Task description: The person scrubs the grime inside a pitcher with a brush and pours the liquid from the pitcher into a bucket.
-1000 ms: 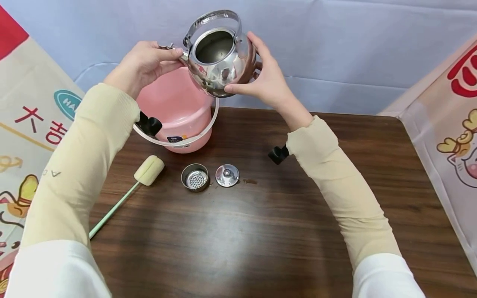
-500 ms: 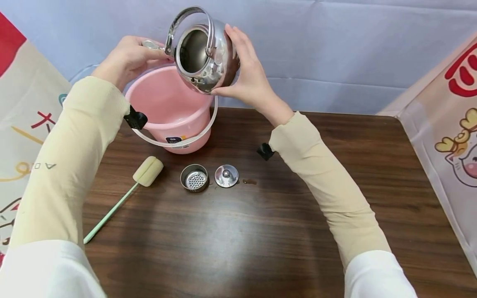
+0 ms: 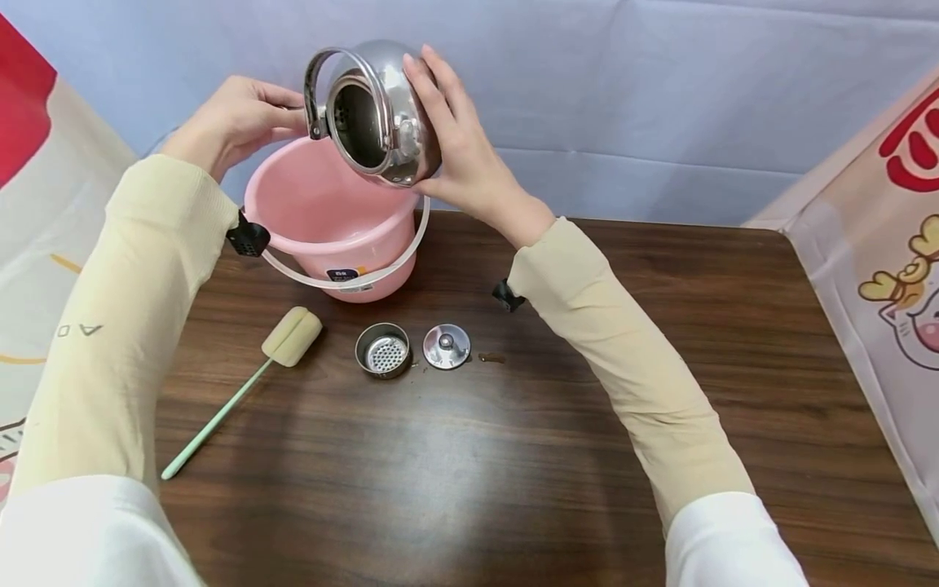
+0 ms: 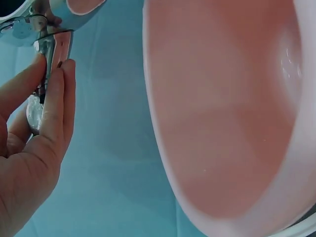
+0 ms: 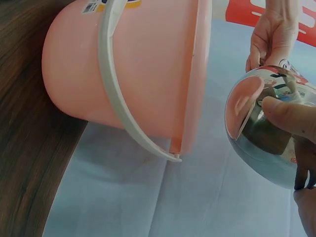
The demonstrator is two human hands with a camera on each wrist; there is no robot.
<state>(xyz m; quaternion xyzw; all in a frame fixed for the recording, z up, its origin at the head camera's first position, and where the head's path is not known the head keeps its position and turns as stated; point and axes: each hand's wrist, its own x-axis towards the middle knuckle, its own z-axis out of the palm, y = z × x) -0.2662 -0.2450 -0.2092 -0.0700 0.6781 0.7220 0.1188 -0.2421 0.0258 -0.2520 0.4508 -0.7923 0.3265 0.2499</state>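
A shiny steel kettle [image 3: 407, 118] is tilted over the pink bucket [image 3: 363, 261], its lidless mouth facing down and toward me. My right hand [image 3: 469, 163] grips its rounded body from the base side, thumb low and fingers on top. At the spout, my left hand [image 3: 238, 122] pinches between thumb and fingers, as the left wrist view shows; the spout [image 4: 47, 57] ends in a shiny rounded piece below the fingers. The kettle's arched handle [image 3: 377, 86] stands up over the mouth. In the right wrist view, the kettle [image 5: 256, 128] is apart from the bucket [image 5: 143, 64].
On the dark wooden table [image 3: 455, 481] lie a round perforated strainer [image 3: 385, 352], a steel lid [image 3: 446, 346] with a knob and a small wet spot [image 3: 491, 357]. A sponge brush [image 3: 291, 337] with a green handle lies left. Cloth [image 3: 660, 106] hangs behind.
Both hands have moved left with the kettle, bringing it over the bucket. The kettle has tipped further, so its mouth now faces more sideways and down. Objects on the table have stayed put.
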